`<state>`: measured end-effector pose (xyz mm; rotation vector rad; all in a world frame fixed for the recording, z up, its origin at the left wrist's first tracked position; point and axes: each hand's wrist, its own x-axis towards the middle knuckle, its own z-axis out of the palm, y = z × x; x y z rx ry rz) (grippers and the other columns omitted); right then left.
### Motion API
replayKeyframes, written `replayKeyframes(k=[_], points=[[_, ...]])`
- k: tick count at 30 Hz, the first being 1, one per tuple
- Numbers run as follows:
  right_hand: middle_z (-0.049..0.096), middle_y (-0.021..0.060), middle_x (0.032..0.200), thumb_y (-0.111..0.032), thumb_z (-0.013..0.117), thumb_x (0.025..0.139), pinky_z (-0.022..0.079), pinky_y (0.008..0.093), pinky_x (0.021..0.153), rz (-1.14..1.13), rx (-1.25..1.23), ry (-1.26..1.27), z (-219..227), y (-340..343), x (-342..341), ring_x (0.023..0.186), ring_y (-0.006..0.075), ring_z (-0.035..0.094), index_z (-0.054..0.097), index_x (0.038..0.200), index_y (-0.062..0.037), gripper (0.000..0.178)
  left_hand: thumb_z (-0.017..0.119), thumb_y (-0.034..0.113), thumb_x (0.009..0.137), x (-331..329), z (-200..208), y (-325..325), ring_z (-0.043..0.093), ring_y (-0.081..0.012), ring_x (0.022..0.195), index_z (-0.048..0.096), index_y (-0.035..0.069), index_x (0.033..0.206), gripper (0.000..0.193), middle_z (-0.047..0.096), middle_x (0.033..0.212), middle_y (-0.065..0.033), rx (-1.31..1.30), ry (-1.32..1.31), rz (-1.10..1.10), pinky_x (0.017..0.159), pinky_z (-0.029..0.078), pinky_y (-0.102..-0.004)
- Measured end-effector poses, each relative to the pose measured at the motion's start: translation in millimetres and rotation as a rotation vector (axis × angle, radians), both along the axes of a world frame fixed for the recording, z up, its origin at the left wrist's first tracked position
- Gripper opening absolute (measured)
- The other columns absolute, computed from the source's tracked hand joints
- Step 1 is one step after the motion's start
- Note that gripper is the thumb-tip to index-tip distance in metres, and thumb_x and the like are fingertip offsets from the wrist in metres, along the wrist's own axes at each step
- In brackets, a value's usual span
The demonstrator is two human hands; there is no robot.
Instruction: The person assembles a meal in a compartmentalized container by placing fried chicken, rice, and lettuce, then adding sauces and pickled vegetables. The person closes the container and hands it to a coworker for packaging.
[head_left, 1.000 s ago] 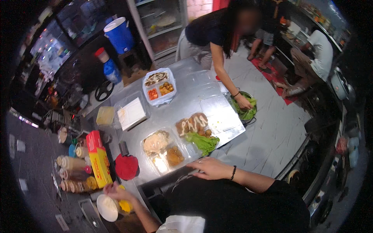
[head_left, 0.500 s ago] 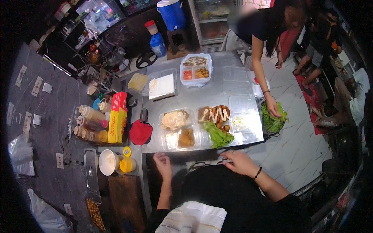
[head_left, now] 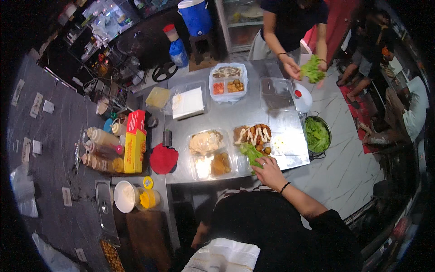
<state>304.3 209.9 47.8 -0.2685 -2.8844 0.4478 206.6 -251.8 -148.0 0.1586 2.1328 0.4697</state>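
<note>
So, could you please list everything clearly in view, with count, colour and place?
table: one, steel grey, centre
filled trays: two, clear, table's near edge
lettuce leaf: one, green, at right filled tray
bagged tray: one, white, table's far side
block: one, white, table's left half
tub: one, yellowish, beside block
round pad: one, red, table's left corner
box: one, red and yellow, left
squeeze bottles: several, mixed, beside box
bowl: one, white, lower left
jar: one, yellow contents, beside bowl
pot: one, metallic, right of table
cooler: one, blue, far side
people: at least three, dark or white tops, far and right
right hand: one, dark bracelet, on lettuce leaf
left forearm: one, partly visible, below table; hand unseen
</note>
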Motion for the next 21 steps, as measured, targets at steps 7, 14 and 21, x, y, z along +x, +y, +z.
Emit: replayKeyframes(k=[7, 14, 21], points=[[0.061, 0.0042, 0.114, -0.009, 0.066, 0.075, 0.035, 0.0446, 0.098, -0.146, 0.093, -0.046, -2, -2, -10, 0.116, 0.0255, 0.05, 0.068, 0.102, -0.0136, 0.027, 0.073, 0.026, 0.079, -96, -54, 2, 0.064, -0.0283, 0.097, 0.06, 0.003, 0.113, 0.044, 0.067, 0.104, -0.0161, 0.076, -0.047, -0.23, 0.082, 0.051, -0.0383], [0.061, 0.0036, 0.111, -0.009, 0.066, 0.073, 0.036, 0.0454, 0.096, -0.229, 0.148, -0.132, -5, -10, -20, 0.115, 0.0262, 0.05, 0.068, 0.097, -0.0129, 0.024, 0.074, 0.024, 0.08, -160, -16, 66, 0.065, -0.0209, 0.092, 0.057, 0.002, 0.115, 0.045, 0.067, 0.104, -0.0135, 0.295, -0.124, 0.017, 0.08, 0.05, -0.0337], [0.06, 0.0077, 0.114, -0.007, 0.068, 0.072, 0.038, 0.0474, 0.095, -0.296, 0.054, 0.022, -9, -33, -12, 0.114, 0.0309, 0.051, 0.069, 0.092, -0.0124, 0.021, 0.072, 0.027, 0.08, -162, -46, 38, 0.065, -0.0286, 0.099, 0.059, 0.004, 0.112, 0.041, 0.066, 0.107, -0.0175, 0.155, -0.014, -0.41, 0.084, 0.051, -0.0378]])
